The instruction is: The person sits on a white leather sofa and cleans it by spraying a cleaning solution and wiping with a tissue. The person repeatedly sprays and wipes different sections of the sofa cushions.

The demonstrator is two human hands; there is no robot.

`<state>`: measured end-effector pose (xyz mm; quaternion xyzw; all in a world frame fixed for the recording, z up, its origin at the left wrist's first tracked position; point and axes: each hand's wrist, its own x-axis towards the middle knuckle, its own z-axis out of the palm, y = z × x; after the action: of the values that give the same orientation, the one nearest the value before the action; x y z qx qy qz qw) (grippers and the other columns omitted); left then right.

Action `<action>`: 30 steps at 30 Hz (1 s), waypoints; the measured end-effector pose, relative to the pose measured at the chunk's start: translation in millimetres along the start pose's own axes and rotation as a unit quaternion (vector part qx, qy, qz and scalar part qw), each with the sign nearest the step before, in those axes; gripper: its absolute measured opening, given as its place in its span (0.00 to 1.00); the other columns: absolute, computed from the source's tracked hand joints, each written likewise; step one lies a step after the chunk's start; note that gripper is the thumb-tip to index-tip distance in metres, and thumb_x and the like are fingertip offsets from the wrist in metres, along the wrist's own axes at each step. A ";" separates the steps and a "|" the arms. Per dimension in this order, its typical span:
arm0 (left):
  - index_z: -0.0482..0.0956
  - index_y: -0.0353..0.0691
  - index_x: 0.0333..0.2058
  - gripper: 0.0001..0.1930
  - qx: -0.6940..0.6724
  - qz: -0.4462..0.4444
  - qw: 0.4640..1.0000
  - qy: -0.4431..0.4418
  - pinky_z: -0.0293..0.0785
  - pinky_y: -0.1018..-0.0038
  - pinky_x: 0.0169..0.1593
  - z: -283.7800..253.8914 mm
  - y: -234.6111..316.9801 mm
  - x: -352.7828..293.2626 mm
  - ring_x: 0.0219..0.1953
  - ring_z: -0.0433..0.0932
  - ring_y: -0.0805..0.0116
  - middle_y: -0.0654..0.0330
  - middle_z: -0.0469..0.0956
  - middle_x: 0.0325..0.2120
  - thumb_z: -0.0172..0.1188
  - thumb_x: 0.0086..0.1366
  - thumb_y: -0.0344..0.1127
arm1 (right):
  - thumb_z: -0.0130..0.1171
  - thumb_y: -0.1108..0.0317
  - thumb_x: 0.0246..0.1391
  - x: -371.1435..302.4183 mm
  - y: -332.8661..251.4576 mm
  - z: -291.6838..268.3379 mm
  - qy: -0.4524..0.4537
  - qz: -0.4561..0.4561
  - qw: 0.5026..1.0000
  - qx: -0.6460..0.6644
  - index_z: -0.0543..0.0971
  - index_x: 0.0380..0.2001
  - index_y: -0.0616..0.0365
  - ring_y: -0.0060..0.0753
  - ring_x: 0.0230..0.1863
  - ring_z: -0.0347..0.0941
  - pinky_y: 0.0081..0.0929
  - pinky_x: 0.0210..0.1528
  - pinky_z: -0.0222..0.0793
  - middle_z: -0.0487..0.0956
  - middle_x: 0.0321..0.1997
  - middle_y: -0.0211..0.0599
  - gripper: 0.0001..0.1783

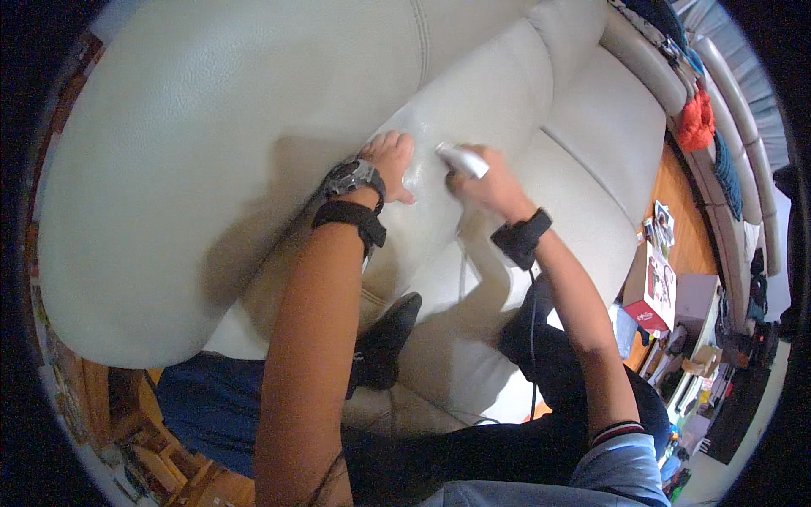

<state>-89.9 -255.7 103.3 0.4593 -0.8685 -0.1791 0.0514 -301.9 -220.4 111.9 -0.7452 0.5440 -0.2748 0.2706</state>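
Observation:
My left hand point(391, 163) lies flat on the cream leather sofa point(220, 101), fingers stretched out and holding nothing. Just right of it, my right hand point(497, 184) is wrapped round a white, rounded handheld tool point(463, 159). The tool's end points up and left, close to the leather; whether it touches cannot be made out. Around the tip the leather has a shiny, wet-looking patch point(420, 173). A watch point(352, 176) and a black band point(351, 218) are on my left wrist. Another black band point(522, 237), with a cable hanging from it, is on my right.
My dark-clothed legs and a black sock point(395, 334) rest on the sofa seat below. At the right are a wooden floor point(669, 182), a red-and-white box point(652, 291), cluttered shelves point(688, 397) and another sofa with an orange cloth point(696, 121). Wooden furniture point(160, 452) stands at lower left.

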 end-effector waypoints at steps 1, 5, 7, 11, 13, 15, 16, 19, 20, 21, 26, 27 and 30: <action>0.64 0.41 0.34 0.33 -0.002 0.008 1.000 0.018 0.66 0.61 0.43 -0.5 -0.3 -0.6 0.42 0.67 0.51 0.53 0.66 0.36 0.76 0.31 0.40 | 0.57 0.70 0.36 2.6 -0.5 -0.8 0.017 0.044 0.998 0.037 0.76 0.30 0.60 0.51 0.32 0.73 0.37 0.37 0.70 0.76 0.28 0.50 0.12; 0.63 0.41 0.34 0.34 -0.013 0.015 1.000 0.018 0.66 0.60 0.43 2.8 0.0 1.3 0.43 0.67 0.50 0.53 0.66 0.36 0.76 0.30 0.41 | 0.58 0.67 0.35 3.1 -0.2 8.5 -0.014 0.049 0.995 -0.090 0.77 0.37 0.58 0.50 0.37 0.73 0.38 0.42 0.68 0.76 0.32 0.50 0.19; 0.63 0.41 0.35 0.34 -0.001 0.005 1.000 0.024 0.66 0.60 0.43 4.3 -0.6 -0.4 0.43 0.67 0.51 0.53 0.67 0.35 0.76 0.30 0.41 | 0.59 0.67 0.34 2.2 1.4 12.9 -0.084 -0.066 0.994 -0.028 0.77 0.34 0.58 0.50 0.36 0.73 0.40 0.42 0.68 0.76 0.30 0.51 0.17; 0.62 0.41 0.34 0.35 -0.002 0.006 1.000 0.023 0.66 0.60 0.42 3.1 -1.0 0.7 0.42 0.67 0.51 0.54 0.67 0.34 0.76 0.30 0.41 | 0.57 0.68 0.34 8.2 3.1 12.2 0.020 0.058 0.997 0.037 0.76 0.28 0.58 0.54 0.32 0.72 0.40 0.36 0.68 0.74 0.24 0.51 0.13; 0.62 0.41 0.34 0.34 -0.014 0.005 1.000 0.021 0.66 0.61 0.43 2.0 1.2 1.0 0.42 0.67 0.51 0.54 0.67 0.34 0.76 0.31 0.40 | 0.57 0.68 0.34 9.0 -1.4 11.1 0.079 -0.024 0.995 -0.049 0.75 0.28 0.58 0.55 0.32 0.72 0.41 0.36 0.68 0.74 0.24 0.51 0.12; 0.62 0.41 0.35 0.34 -0.005 -0.018 1.000 0.006 0.66 0.61 0.43 -0.4 4.8 0.3 0.42 0.67 0.52 0.54 0.67 0.34 0.76 0.31 0.39 | 0.55 0.69 0.35 7.7 -10.8 11.9 -0.022 -0.096 0.993 -0.070 0.75 0.27 0.58 0.55 0.32 0.72 0.44 0.36 0.68 0.75 0.25 0.51 0.11; 0.62 0.41 0.35 0.34 -0.015 -0.017 1.000 0.004 0.66 0.60 0.43 -1.7 5.9 -1.5 0.42 0.68 0.51 0.53 0.67 0.35 0.76 0.31 0.39 | 0.56 0.69 0.35 11.6 -12.7 3.8 -0.003 -0.082 0.995 -0.054 0.75 0.28 0.59 0.55 0.31 0.72 0.44 0.36 0.69 0.75 0.25 0.52 0.12; 0.62 0.41 0.35 0.34 0.005 0.002 0.999 0.046 0.66 0.60 0.44 -3.9 11.3 -4.9 0.42 0.67 0.51 0.53 0.66 0.36 0.76 0.30 0.39 | 0.58 0.68 0.35 14.8 -19.1 -5.2 0.054 0.088 0.994 0.030 0.76 0.31 0.61 0.54 0.29 0.74 0.43 0.35 0.70 0.76 0.24 0.52 0.14; 0.62 0.41 0.36 0.34 -0.007 -0.002 0.999 0.035 0.66 0.60 0.44 -4.9 12.2 -5.1 0.43 0.67 0.51 0.53 0.66 0.37 0.76 0.31 0.39 | 0.60 0.68 0.35 14.0 -20.2 -5.2 0.108 0.077 0.991 -0.010 0.76 0.33 0.60 0.52 0.31 0.74 0.41 0.37 0.70 0.75 0.25 0.52 0.17; 0.63 0.41 0.37 0.35 -0.014 -0.016 1.000 0.022 0.65 0.61 0.45 -5.0 13.1 -6.0 0.44 0.67 0.51 0.53 0.66 0.38 0.76 0.31 0.38 | 0.60 0.68 0.35 14.2 -19.1 -5.6 0.064 0.010 0.997 -0.043 0.76 0.33 0.60 0.52 0.32 0.74 0.41 0.38 0.70 0.75 0.25 0.52 0.17; 0.63 0.39 0.39 0.36 -0.002 -0.033 0.999 -0.004 0.65 0.61 0.50 -7.9 13.9 -3.5 0.48 0.66 0.51 0.52 0.67 0.40 0.75 0.32 0.38 | 0.58 0.69 0.34 -5.0 -13.7 10.6 -0.056 -0.025 0.998 -0.015 0.75 0.31 0.61 0.51 0.34 0.73 0.38 0.39 0.69 0.74 0.26 0.50 0.15; 0.63 0.39 0.41 0.37 -0.003 -0.034 0.999 0.003 0.65 0.61 0.51 -7.4 14.5 -3.3 0.50 0.65 0.52 0.52 0.67 0.42 0.76 0.32 0.38 | 0.58 0.70 0.35 -6.9 -11.6 10.6 0.016 0.034 0.998 0.059 0.75 0.31 0.61 0.51 0.34 0.72 0.38 0.39 0.69 0.74 0.26 0.49 0.14; 0.63 0.39 0.43 0.38 0.006 -0.054 0.999 0.005 0.66 0.62 0.53 -6.4 16.2 -3.4 0.52 0.65 0.54 0.52 0.67 0.45 0.76 0.32 0.36 | 0.56 0.71 0.37 -19.3 -11.5 19.2 0.078 0.020 0.996 0.047 0.75 0.32 0.61 0.52 0.31 0.70 0.40 0.36 0.67 0.73 0.27 0.48 0.14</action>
<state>-98.8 -246.3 115.4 0.5067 -0.8432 -0.1743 0.0434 -285.7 -196.9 104.3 -0.6970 0.5645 -0.3524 0.2673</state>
